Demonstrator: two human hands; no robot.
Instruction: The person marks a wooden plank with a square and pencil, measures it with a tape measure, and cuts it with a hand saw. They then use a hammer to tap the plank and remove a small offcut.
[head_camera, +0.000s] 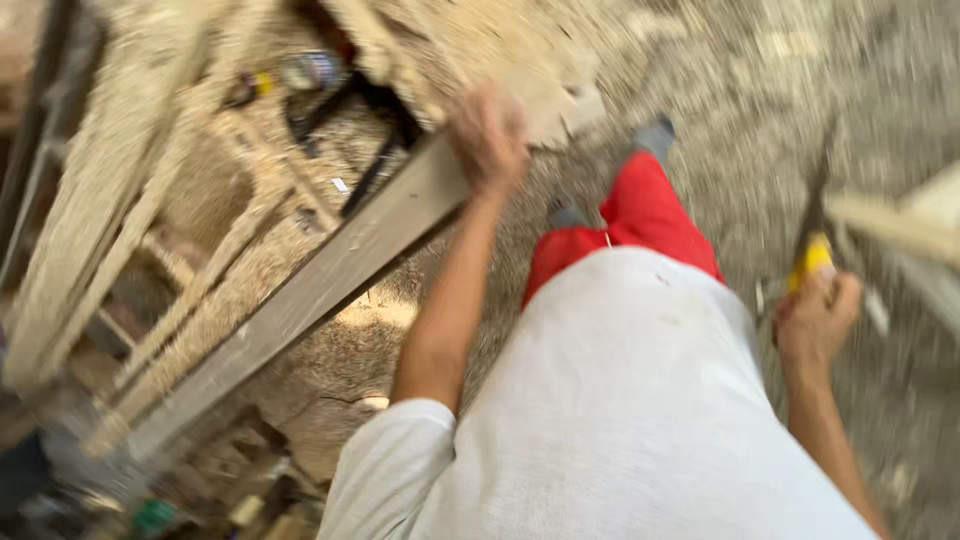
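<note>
Left hand (488, 135) closed over the far end of a long grey plank (300, 295), which slants left over a sawdust-covered frame (150, 200) — not yet laid flat. Right hand (815, 320) gripping a yellow-handled tool (812, 255), unused, at right.

I'm looking down into a rough woodworking shop. Sawdust (300, 260) blankets the floor, and timber frames (130, 200) and a long plank (330, 270) fill it.
</note>
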